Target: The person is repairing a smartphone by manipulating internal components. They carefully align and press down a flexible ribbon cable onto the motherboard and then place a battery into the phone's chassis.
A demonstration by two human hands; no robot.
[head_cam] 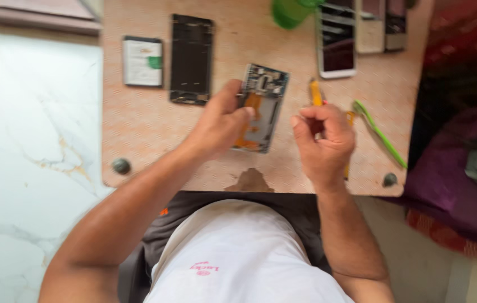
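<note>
Left hand (220,120) is pinching the opened phone (261,106) at its edge, mid-desk (137,129). Right hand (322,137) is curling shut around a yellow tool (316,93), just beside the phone. Battery (143,62) is lying well apart.

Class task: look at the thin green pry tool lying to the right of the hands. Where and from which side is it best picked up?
Probably at the middle of the green pry tool, pinched across its narrow width from above. It lies flat and slanted on the board, clear of other parts, nearest the right hand.
</note>
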